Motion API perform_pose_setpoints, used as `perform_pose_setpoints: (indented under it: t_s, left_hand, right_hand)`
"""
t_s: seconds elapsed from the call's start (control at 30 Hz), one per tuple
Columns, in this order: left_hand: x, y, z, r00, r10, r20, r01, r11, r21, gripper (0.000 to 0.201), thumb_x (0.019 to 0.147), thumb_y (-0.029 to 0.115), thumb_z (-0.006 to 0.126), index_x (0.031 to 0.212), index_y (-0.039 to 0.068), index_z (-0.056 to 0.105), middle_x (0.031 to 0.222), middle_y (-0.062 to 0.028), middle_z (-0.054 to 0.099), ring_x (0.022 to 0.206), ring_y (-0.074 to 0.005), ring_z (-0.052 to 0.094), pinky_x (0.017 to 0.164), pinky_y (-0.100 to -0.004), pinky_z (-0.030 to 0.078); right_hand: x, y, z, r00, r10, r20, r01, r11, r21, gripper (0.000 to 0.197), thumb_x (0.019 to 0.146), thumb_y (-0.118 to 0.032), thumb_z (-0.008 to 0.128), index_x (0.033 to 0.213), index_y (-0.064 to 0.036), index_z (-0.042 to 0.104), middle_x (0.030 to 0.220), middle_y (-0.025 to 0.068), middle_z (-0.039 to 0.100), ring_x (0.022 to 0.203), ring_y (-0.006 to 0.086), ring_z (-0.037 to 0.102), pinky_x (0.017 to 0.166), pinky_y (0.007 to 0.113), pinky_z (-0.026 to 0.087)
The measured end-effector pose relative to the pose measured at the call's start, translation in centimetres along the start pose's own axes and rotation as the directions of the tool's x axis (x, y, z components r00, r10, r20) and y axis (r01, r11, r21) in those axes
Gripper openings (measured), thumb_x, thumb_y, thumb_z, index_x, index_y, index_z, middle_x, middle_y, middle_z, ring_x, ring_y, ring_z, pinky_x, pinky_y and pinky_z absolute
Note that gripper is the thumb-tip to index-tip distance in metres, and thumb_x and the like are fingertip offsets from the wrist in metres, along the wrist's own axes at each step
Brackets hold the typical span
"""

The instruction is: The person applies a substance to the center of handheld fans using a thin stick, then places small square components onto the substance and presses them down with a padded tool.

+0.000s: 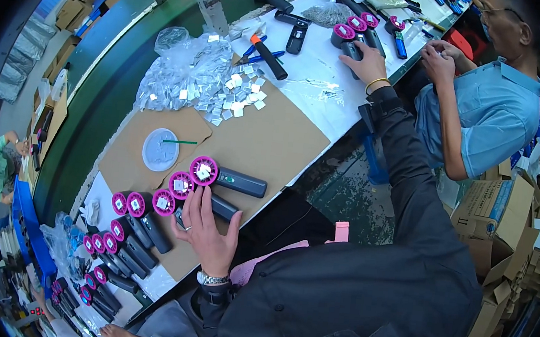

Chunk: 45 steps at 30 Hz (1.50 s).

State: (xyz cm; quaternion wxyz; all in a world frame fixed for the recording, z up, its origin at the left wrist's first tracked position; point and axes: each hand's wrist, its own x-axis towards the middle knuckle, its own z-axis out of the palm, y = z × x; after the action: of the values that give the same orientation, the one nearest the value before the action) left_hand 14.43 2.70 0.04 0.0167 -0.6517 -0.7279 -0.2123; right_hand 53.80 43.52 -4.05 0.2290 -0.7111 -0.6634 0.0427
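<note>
My left hand (211, 237) rests over a row of black hand-held devices with round magenta-ringed heads, its fingers stretched and thumb apart. Its fingertips are by a head (180, 185) bearing a white square piece; whether they press on it I cannot tell. The nearest whole device (242, 182) lies just beyond, also with a white piece in its ring. Out at the far right, my right hand (369, 66) has its fingers bent round the handle of a similar black device (344, 35) in a group; the palm side is hidden.
Loose white squares (238, 94) spill from a clear bag onto cardboard (280, 130). Near them are a white round tub (160, 150) with a green stick and an orange-black tool (269, 58). More devices (136, 246) line the left. A co-worker in blue (490, 112) sits at right.
</note>
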Motion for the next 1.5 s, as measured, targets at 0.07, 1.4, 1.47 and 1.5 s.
perform_pose_setpoints:
  t_s: [0.07,1.4,1.47,1.5]
  left_hand:
    - [0.0,0.0,0.0,1.0,0.003,0.003,-0.003,1.0,0.004,0.09,0.09,0.046,0.089,0.165,0.011,0.054,0.163,-0.0115,0.054,0.156,-0.0297,0.046,0.13,-0.0623,0.011]
    - [-2.7,-3.8,1.4,0.991,-0.013,-0.134,0.002,0.997,-0.083,0.094,0.082,0.05,0.09,0.163,0.019,0.055,0.178,-0.0125,0.039,0.167,-0.031,0.033,0.133,-0.0645,0.019]
    - [-2.8,-3.8,0.8,0.99,0.014,-0.143,-0.023,0.998,-0.063,0.093,0.081,0.049,0.09,0.163,0.019,0.055,0.179,-0.0122,0.038,0.167,-0.031,0.033,0.134,-0.0643,0.018]
    - [-2.8,-4.0,0.9,0.989,0.008,-0.148,-0.017,0.998,-0.057,0.093,0.081,0.049,0.09,0.163,0.019,0.055,0.179,-0.0122,0.038,0.167,-0.031,0.033,0.134,-0.0643,0.018]
  right_hand:
    - [0.3,-0.4,-0.1,1.0,0.004,0.016,-0.003,1.0,-0.023,0.075,0.084,-0.064,0.088,0.139,-0.0155,0.075,0.132,0.0191,0.076,0.127,0.0412,0.067,0.116,0.05,0.049]
    - [-27.1,-19.9,0.6,0.827,-0.513,0.23,0.253,0.705,0.663,0.047,0.099,-0.019,0.089,0.137,0.0006,0.07,0.105,0.0051,0.074,0.085,0.0085,0.061,0.075,0.024,0.051]
    - [-27.4,-20.1,-0.2,0.802,-0.548,0.237,0.258,0.676,0.69,0.05,0.099,-0.017,0.089,0.14,0.0009,0.068,0.108,0.0053,0.074,0.086,0.0084,0.06,0.075,0.024,0.051]
    - [-27.5,-20.1,-0.6,0.787,-0.565,0.246,0.253,0.661,0.707,0.053,0.099,-0.016,0.089,0.143,0.0012,0.066,0.112,0.0055,0.073,0.087,0.0083,0.06,0.074,0.024,0.051]
